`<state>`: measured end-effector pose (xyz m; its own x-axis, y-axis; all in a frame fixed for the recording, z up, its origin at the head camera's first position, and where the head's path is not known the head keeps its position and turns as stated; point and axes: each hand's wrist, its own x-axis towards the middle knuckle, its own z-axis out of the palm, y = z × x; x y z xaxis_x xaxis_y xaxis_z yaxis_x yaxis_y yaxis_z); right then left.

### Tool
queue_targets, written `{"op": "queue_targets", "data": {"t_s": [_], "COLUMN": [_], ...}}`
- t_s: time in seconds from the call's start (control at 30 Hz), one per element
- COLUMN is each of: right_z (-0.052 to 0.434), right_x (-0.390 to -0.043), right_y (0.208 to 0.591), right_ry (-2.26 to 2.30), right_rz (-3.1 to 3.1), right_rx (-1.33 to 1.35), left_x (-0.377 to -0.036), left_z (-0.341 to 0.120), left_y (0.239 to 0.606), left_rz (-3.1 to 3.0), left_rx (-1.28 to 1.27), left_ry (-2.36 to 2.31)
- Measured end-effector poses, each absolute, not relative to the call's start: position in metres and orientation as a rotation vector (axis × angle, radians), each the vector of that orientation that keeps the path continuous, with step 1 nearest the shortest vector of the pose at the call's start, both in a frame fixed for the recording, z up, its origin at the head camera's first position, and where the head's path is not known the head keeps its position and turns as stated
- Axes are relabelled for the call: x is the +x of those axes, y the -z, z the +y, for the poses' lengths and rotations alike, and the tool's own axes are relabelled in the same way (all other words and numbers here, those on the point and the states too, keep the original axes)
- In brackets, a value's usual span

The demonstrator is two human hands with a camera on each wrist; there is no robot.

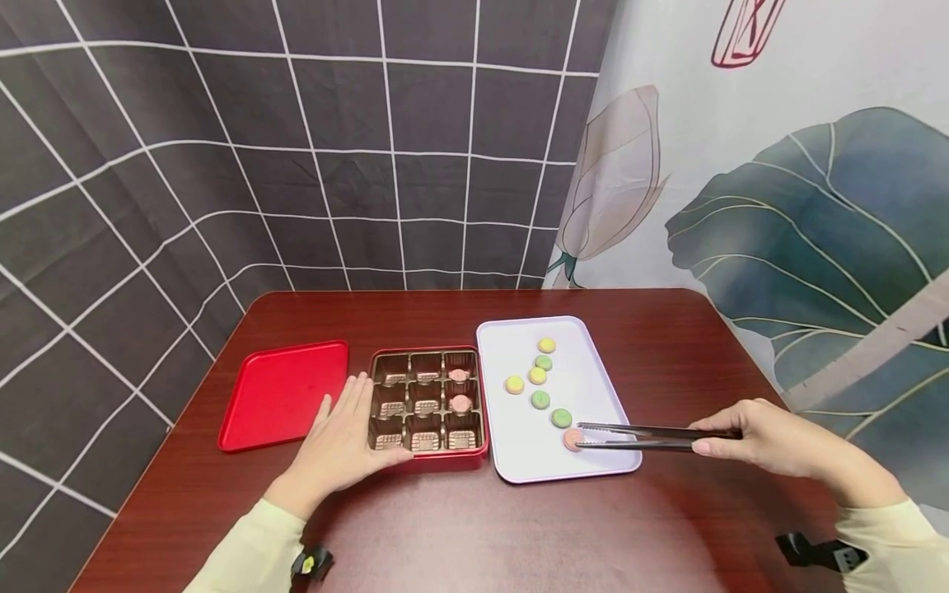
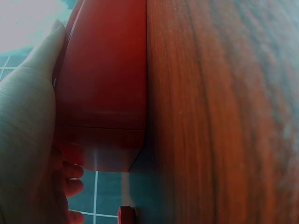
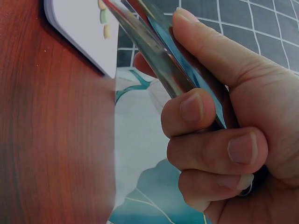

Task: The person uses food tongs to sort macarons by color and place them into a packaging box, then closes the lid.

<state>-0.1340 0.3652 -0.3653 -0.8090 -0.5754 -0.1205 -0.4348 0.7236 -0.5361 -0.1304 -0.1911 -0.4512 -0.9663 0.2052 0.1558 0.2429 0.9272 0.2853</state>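
- Behind: dark grid-patterned curtain [image 1: 222, 148] at left, pale leaf-printed hanging [image 1: 801, 206] at right.
- Below: glossy reddish-brown wooden table [image 1: 460, 527], carrying everything else.
- At right centre: white rectangular tray [image 1: 593, 362], with small round sweets scattered along it in yellow, green and pink.
- Just left of the tray, nearly touching: red square tin [image 1: 428, 400] with a gold nine-cell insert; two pink round sweets [image 1: 460, 389] seated in the right column, the remaining cells unfilled.
- Further left, just apart from the tin: flat red lid [image 1: 284, 394], lying open side up, probably set out of the way.
- Left hand [image 1: 343, 438]: flat and relaxed, fingers straight, palm against the tin's left side with the thumb along its front edge, holding nothing; likely there to steady the tin.
- Right hand [image 1: 771, 441]: fingers and thumb curled firmly round long dark metal tongs [image 1: 652, 436], gripped near the rear end; the right wrist view shows the blades squeezed close together.
- Tong tips: closed on a pink round sweet [image 1: 572, 439] at the tray's near left part, beside a green one [image 1: 561, 417]; lifted or resting on the tray, not discernible.
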Motion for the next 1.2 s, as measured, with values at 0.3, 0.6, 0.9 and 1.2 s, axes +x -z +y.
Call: {"op": "queue_targets", "data": {"t_s": [0.3,0.6,0.9,1.2], "right_z": [0.361,0.355,0.344,0.332], "right_x": [-0.135,-0.136,-0.140,-0.145], "right_y": [0.368,0.370,0.376,0.383], "right_ry": [0.679,0.665,0.671,0.698], "right_rz": [2.660,2.672,2.663,2.615], "right_rx": [-0.821,-0.825,-0.857,-0.870], "left_x": [-0.130,-0.132,-0.131,-0.130], "left_z": [-0.191,-0.192,-0.192,-0.192], "left_y": [0.450,0.450,0.453,0.454], "left_rz": [-2.971,-2.971,-2.955,-2.952], "left_rx": [-0.346,-0.341,-0.341,-0.337], "left_ry": [0.468,0.461,0.480,0.495]}}
